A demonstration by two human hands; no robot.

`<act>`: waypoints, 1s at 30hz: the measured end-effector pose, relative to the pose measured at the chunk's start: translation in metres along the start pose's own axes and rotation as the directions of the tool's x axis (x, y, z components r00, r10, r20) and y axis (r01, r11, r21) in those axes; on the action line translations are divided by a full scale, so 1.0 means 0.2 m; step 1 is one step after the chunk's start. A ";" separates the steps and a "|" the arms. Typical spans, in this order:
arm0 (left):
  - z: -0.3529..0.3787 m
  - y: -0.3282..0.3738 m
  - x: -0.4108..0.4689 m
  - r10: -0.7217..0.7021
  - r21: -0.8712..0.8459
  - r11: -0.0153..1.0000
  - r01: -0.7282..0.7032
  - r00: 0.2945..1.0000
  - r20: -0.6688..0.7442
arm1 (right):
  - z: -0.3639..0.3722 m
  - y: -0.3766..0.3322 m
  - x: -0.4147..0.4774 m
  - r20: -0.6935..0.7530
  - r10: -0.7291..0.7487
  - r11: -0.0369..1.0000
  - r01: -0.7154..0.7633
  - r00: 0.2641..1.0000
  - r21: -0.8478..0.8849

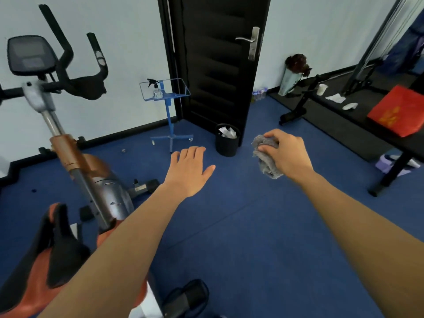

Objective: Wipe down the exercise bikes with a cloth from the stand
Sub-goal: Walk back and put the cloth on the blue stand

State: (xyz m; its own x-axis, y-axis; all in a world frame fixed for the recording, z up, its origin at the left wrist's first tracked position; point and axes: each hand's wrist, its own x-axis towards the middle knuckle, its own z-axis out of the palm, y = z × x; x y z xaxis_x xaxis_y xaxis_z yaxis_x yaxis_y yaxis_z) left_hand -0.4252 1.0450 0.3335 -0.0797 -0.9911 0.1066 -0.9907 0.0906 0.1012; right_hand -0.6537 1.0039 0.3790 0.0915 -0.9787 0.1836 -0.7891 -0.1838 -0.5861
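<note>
While the right hand point(286, 154) clutches the crumpled grey cloth point(263, 162) in curled fingers, the left hand point(190, 171) hovers flat, fingers straight, holding nothing. Fetching from the blue wire-tray stand point(169, 109) looks done; whether the orange-and-silver exercise bike point(107, 196) is wiped, I cannot tell.

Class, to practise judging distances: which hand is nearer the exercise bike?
Left. The left hand is open in the air just right of the exercise bike; the right hand, holding the grey cloth, is farther right, away from it.
</note>
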 end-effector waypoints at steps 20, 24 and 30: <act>0.08 -0.54 1.60 -0.178 0.085 0.981 0.173 0.983 0.054 | 0.38 -0.09 1.78 0.092 -0.199 0.979 0.194 0.976 0.064; 0.07 -0.68 1.92 -0.216 0.104 0.972 0.213 0.976 0.026 | 0.51 -0.12 2.13 0.126 -0.211 0.975 0.200 0.969 0.094; 0.16 -0.96 2.42 -0.300 0.128 0.948 0.292 0.952 0.052 | 0.75 -0.15 2.75 0.137 -0.270 0.958 0.252 0.953 0.135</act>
State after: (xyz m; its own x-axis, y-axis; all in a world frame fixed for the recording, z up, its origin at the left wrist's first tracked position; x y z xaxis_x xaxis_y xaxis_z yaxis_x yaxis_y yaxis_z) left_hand -0.2763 0.5449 0.3346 0.2156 -0.9763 0.0196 -0.9765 -0.2156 0.0009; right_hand -0.4879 0.4571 0.3790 0.3830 -0.8959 0.2252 -0.6509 -0.4348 -0.6223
